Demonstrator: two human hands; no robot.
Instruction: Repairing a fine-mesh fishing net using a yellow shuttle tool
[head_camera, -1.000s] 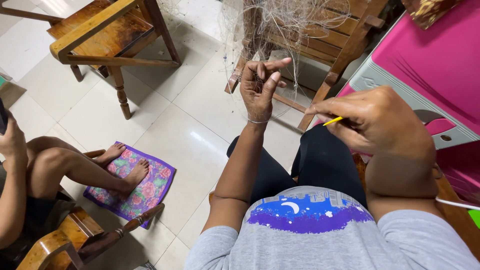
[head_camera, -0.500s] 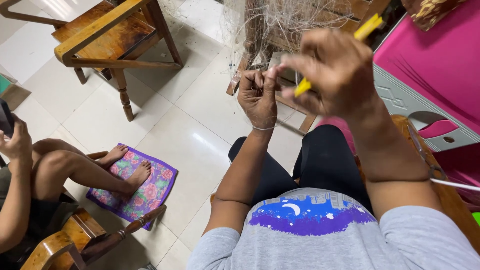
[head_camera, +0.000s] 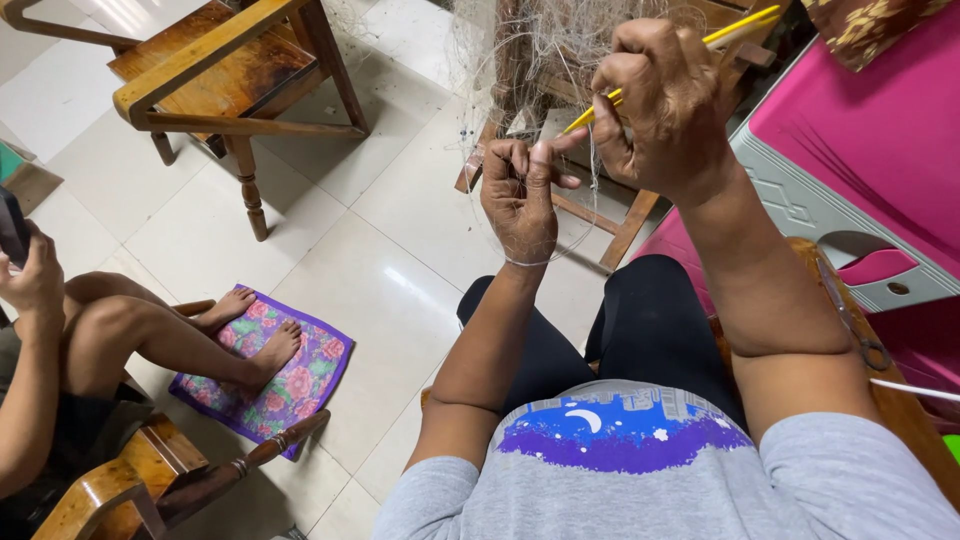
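My left hand (head_camera: 520, 195) is raised in front of me, its fingers pinching strands of a fine pale fishing net (head_camera: 545, 50) that hangs over a wooden chair ahead. My right hand (head_camera: 660, 100) is closed around a long yellow netting needle (head_camera: 700, 45), whose tip points toward my left fingertips. Both hands are close together, just right of centre. A thin loop of line circles my left wrist. My black trousers and grey printed shirt fill the bottom of the view.
A wooden armchair (head_camera: 215, 75) stands at the top left on the white tiled floor. Another seated person (head_camera: 90, 340) at the left rests bare feet on a floral cushion (head_camera: 265, 375). A pink and grey plastic box (head_camera: 860, 170) sits at the right.
My right hand has lifted from waist height up and leftward to meet my left hand at the net, carrying the yellow needle with it. My left hand stayed nearly in place.
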